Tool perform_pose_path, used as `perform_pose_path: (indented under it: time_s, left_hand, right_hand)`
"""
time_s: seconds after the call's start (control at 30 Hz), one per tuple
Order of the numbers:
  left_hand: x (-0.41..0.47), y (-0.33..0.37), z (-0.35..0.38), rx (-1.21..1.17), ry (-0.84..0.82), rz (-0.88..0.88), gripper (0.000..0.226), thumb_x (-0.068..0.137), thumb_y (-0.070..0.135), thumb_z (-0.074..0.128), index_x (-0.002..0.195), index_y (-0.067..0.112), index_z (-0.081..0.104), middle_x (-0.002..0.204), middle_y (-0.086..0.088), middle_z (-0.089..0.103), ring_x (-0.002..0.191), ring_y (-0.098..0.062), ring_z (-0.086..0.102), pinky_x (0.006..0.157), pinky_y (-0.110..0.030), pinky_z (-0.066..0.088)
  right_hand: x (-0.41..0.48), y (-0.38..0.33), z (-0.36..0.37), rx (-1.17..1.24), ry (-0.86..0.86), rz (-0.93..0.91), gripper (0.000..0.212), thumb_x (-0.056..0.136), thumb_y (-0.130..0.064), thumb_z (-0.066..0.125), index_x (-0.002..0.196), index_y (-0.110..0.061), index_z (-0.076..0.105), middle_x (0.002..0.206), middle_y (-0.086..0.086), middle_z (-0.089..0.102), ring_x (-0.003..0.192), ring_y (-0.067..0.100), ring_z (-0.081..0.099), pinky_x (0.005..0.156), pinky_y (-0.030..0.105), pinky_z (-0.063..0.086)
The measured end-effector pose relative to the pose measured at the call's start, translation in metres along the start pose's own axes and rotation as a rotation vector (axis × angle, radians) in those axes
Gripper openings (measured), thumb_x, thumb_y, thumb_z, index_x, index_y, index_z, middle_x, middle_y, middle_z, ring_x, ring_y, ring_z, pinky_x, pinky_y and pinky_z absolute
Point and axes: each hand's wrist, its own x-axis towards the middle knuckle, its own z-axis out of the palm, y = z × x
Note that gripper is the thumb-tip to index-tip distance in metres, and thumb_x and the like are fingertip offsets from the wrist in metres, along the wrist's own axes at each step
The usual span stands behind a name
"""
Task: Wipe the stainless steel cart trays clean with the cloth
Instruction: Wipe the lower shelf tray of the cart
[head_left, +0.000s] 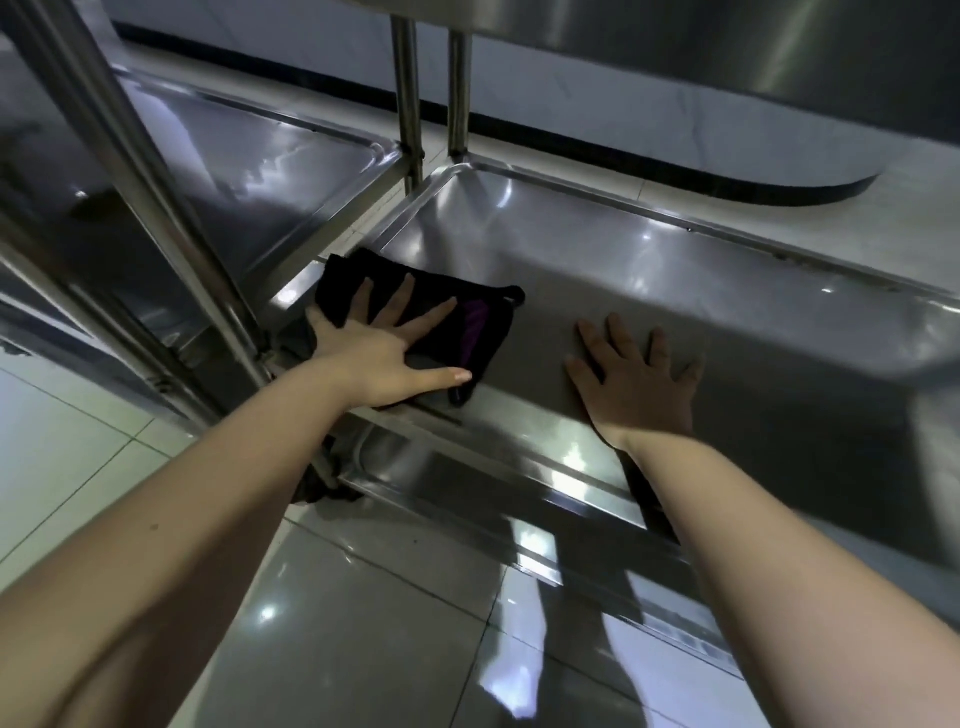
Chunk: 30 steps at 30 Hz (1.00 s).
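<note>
Wiping underway: flat left hand (374, 353) presses black-and-purple cloth (457, 317) onto shiny stainless steel tray (675, 270); right hand (636, 384), spread flat beside it, braces. Next likely a sweep rightward.

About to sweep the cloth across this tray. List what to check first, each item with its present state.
1. Left hand pressed flat on the cloth: ok.
2. Cloth on the tray, at its left end: ok.
3. Sweep path to the right free: not ok, the right hand lies flat on the bare tray floor in the way, apart from the cloth.
4. Cloth spread in one flat layer: cannot tell, it looks folded.
5. Cloth clean enough to wipe with: cannot tell, it is dark.
6. Where the dirt sits on the tray: cannot tell, reflections hide the surface.
</note>
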Motion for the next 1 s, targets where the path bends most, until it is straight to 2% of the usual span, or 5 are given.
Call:
perform_pose_path:
  time_s: [0.17,0.33,0.5,0.8,1.0]
  left_hand:
    - [-0.016,0.001,0.005,-0.01,0.006,-0.026,0.089,0.046,0.108,0.011,0.126,0.079,-0.018,0.161,0.015,-0.018,0.148,-0.032,-0.016,0.103,-0.076,-0.006]
    - [-0.017,0.008,0.0,-0.02,0.005,-0.036,0.089,0.047,0.108,0.014,0.126,0.08,-0.016,0.162,0.016,-0.016,0.149,-0.032,-0.015,0.104,-0.078,-0.005]
    - [-0.024,0.02,-0.005,-0.022,-0.057,-0.067,0.089,0.046,0.108,0.011,0.124,0.079,-0.018,0.161,0.015,-0.019,0.148,-0.035,-0.017,0.104,-0.078,-0.008]
    - [-0.038,0.192,0.032,0.039,-0.024,0.059,0.093,0.051,0.104,0.009,0.136,0.072,-0.012,0.161,0.011,-0.02,0.145,-0.041,-0.024,0.094,-0.079,-0.017]
    - [-0.031,0.108,0.011,-0.008,-0.055,-0.063,0.098,0.044,0.108,0.015,0.132,0.076,-0.011,0.16,0.021,-0.018,0.148,-0.028,-0.02,0.105,-0.076,-0.012]
  right_hand:
    - [0.002,0.0,-0.004,0.035,-0.041,-0.015,0.057,0.095,-0.067,0.018,0.15,-0.052,0.01,0.163,-0.015,0.001,0.149,0.036,-0.002,0.109,0.071,-0.002]
    - [-0.002,0.045,-0.018,0.063,-0.124,-0.179,0.055,0.099,-0.061,0.026,0.151,-0.047,0.016,0.163,-0.013,0.007,0.149,0.031,0.007,0.114,0.062,0.005]
    - [-0.022,0.126,-0.02,0.023,-0.134,0.109,0.059,0.094,-0.069,0.021,0.149,-0.054,0.005,0.163,-0.016,0.0,0.147,0.042,0.002,0.112,0.069,0.002]
    - [-0.026,0.13,-0.018,-0.011,-0.101,0.092,0.06,0.095,-0.069,0.015,0.15,-0.051,0.003,0.163,-0.016,-0.003,0.148,0.042,-0.001,0.112,0.067,-0.002]
    - [-0.041,0.167,-0.026,0.017,-0.096,-0.046,0.061,0.096,-0.065,0.019,0.153,-0.045,0.008,0.165,-0.008,0.005,0.15,0.031,0.007,0.119,0.051,0.006]
